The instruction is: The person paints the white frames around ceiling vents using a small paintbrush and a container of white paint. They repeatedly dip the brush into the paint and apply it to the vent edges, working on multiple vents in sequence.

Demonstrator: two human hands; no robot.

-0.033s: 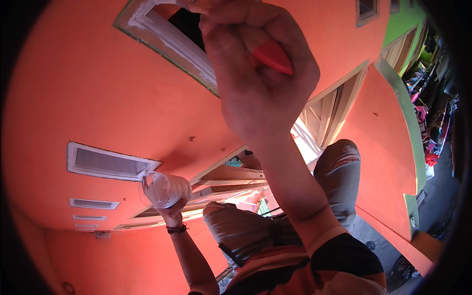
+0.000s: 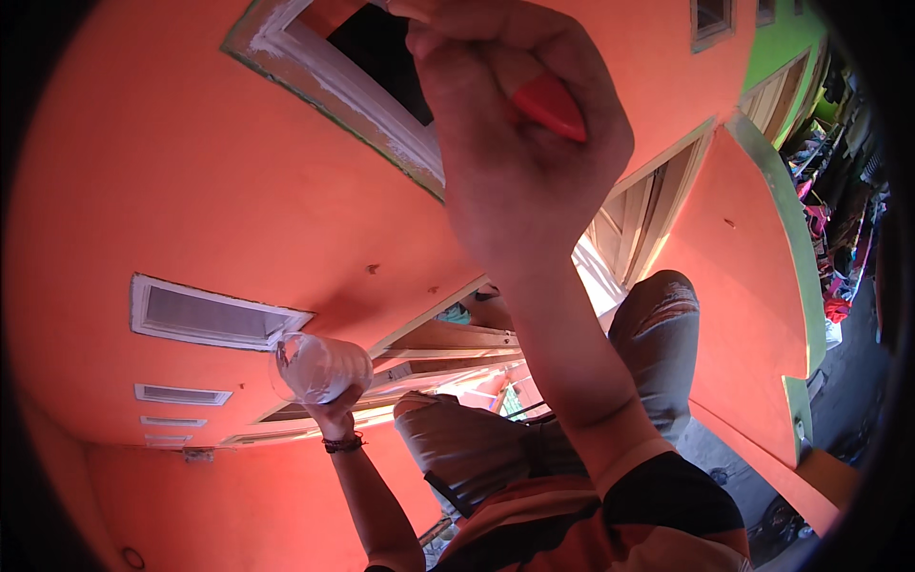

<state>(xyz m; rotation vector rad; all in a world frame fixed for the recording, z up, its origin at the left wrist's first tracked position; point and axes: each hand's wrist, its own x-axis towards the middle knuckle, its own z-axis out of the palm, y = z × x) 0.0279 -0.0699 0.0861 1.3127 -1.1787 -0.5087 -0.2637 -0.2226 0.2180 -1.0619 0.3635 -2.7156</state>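
Observation:
My right hand (image 2: 534,143) is raised high beside a window frame (image 2: 329,76) in the orange wall, its fingers closed around a paintbrush. Only the red handle end (image 2: 553,107) of the brush shows; its bristle end is hidden behind the hand or beyond the upper edge. White paint lies unevenly on that frame. Lower and to the left, my left hand (image 2: 335,412) grips a clear plastic cup (image 2: 324,369) streaked with white paint inside. The cup is tilted and sits close to the corner of a smaller white-framed opening (image 2: 219,313).
The orange wall (image 2: 238,191) runs along the left, with more small framed vents (image 2: 183,394) farther down. Wooden frames (image 2: 457,338) lie below my arms. My bent knees (image 2: 658,324) are in the middle. A low orange wall with a green edge (image 2: 801,248) curves at the right, colourful clutter beyond it.
My right hand has shifted a little to the right along the window frame with the paintbrush. My left hand and the cup stay where they were.

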